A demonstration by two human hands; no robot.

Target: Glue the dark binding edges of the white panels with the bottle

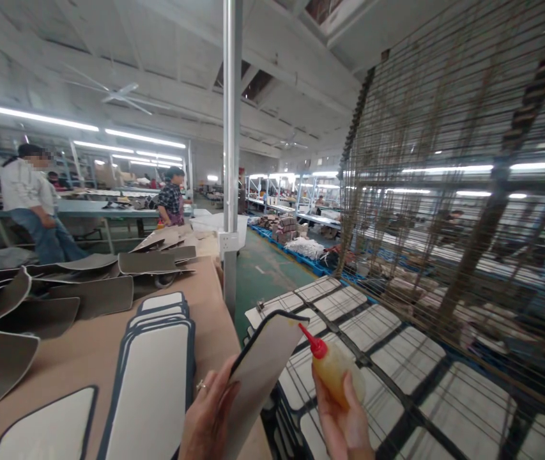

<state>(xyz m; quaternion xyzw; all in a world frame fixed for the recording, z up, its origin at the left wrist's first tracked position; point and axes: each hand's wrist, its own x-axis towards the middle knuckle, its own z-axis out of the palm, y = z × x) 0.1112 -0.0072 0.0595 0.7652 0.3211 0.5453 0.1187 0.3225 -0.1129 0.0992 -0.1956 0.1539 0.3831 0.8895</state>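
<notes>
My left hand (211,409), with a ring on one finger, grips a long pale panel (265,377) with a dark edge, tilted up near the middle. Held in my right hand (342,415) is a squeeze bottle (339,377) of yellowish liquid with a red nozzle. The nozzle's tip is at the panel's upper right corner, where a little yellow shows along the edge; whether it touches cannot be told. Left of my left hand, a stack of white panels with dark borders (152,383) lies on the brown table (207,287).
Curved grey-brown pieces (104,297) cover the table's left side. A metal post (230,160) stands at its far edge. On the right, a wire rack (416,409) holds white panels, with wire grids raised above. Two people (30,185) are at the back left.
</notes>
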